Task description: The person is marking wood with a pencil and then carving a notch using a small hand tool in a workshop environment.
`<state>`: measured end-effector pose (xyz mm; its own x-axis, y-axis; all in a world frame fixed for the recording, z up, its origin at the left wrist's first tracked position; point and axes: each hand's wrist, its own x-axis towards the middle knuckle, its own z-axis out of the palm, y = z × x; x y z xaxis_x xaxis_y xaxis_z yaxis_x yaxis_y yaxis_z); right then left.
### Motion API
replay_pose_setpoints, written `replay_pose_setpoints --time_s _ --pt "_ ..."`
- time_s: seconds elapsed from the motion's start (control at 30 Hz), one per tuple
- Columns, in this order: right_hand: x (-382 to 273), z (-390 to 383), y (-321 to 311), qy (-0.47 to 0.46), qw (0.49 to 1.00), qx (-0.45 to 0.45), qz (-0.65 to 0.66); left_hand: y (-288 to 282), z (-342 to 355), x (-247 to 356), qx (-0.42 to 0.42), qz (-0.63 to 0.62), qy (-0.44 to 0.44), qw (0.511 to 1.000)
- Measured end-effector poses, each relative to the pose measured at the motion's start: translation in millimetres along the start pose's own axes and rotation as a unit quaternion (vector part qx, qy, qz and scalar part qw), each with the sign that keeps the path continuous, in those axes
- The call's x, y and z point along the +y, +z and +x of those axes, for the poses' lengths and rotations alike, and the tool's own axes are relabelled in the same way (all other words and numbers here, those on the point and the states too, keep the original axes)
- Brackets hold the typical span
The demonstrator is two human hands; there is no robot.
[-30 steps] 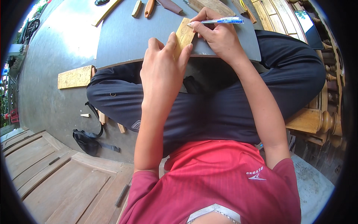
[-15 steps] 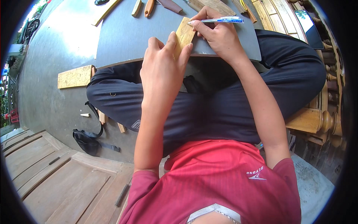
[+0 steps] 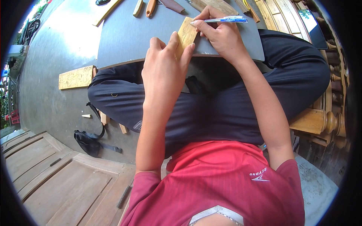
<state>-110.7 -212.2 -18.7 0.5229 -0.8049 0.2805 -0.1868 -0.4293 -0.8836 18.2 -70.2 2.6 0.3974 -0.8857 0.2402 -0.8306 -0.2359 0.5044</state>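
Note:
My left hand (image 3: 166, 62) grips the lower end of a small pale wooden block (image 3: 186, 34), thumb on one side and fingers on the other. Pen lines are drawn over the block's upper face. A blue and clear ballpoint pen (image 3: 232, 20) is pinched in my right hand (image 3: 222, 39), its tip at the block's upper right edge. Whether the tip touches the wood is hard to make out. The block lies tilted on a grey board (image 3: 124, 41) in front of my crossed legs.
Along the board's far side lie an orange-handled tool (image 3: 151, 7), a wooden piece (image 3: 138, 8) and a brown strip (image 3: 171, 5). A larger plank with drawn lines (image 3: 75, 78) rests on the floor at left. A black strapped bag (image 3: 87, 143) and wooden panels (image 3: 75, 184) are nearer.
Hardly anything differs. The pen in my right hand has shifted very slightly at its upper end; the block and my left hand stay in place.

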Motion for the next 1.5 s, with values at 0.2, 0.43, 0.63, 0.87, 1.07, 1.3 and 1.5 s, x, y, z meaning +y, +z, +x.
replay_pose_setpoints --time_s 0.2,0.43,0.63,0.87,1.07,1.3,1.5 --pt "2 -3 -2 -0.015 1.0 0.01 0.011 -4 -2 7 -0.031 0.002 -0.007 1.0" --pt "2 -5 -2 -0.003 1.0 0.02 0.019 11 -8 23 -0.04 0.002 0.014 0.999" --pt "1 -5 -1 -0.005 0.996 0.071 0.045 25 -11 39 -0.055 0.009 0.01 0.998" --pt "0 -14 -5 0.01 0.998 0.057 0.019 34 -10 48 -0.039 -0.003 -0.009 0.999" --pt "-1 -15 -3 -0.013 0.998 0.061 0.007 35 -11 47 -0.019 -0.02 0.0 1.0" --pt "-1 -14 -2 -0.016 0.998 0.065 -0.015 34 -10 48 -0.031 0.003 0.001 1.0" --pt "2 -14 -4 -0.035 0.998 0.045 -0.032 35 -10 48 -0.043 0.02 -0.002 0.999"
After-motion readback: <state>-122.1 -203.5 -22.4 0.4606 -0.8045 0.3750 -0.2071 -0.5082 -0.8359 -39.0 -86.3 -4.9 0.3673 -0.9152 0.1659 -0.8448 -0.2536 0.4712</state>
